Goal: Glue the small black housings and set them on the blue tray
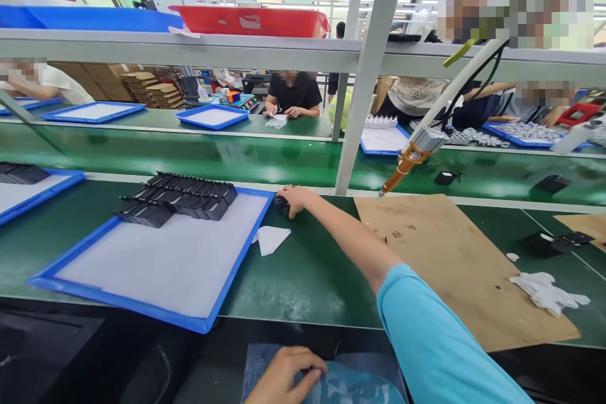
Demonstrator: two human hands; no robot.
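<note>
At the back of the green bench, my right hand (294, 199) is closed around a small black part (283, 204), mostly hidden by the fingers. Just left of it lies a blue-rimmed tray (156, 278) with a white lining. Rows of black box-shaped parts (189, 199) stand packed at the tray's far end. A folded white paper piece (273, 240) lies by the tray's right edge, below my right hand. My left hand (286, 374) rests over my lap with loosely bent fingers, a gap between thumb and forefinger, and nothing visible in it.
An orange-tipped power screwdriver (402, 167) hangs over a brown cardboard sheet (454, 265). White gloves (549, 292) lie on its right edge. Black parts (553, 243) sit beyond it. A metal post (364, 88) rises behind my right arm. Co-workers sit across the green conveyor (237, 151).
</note>
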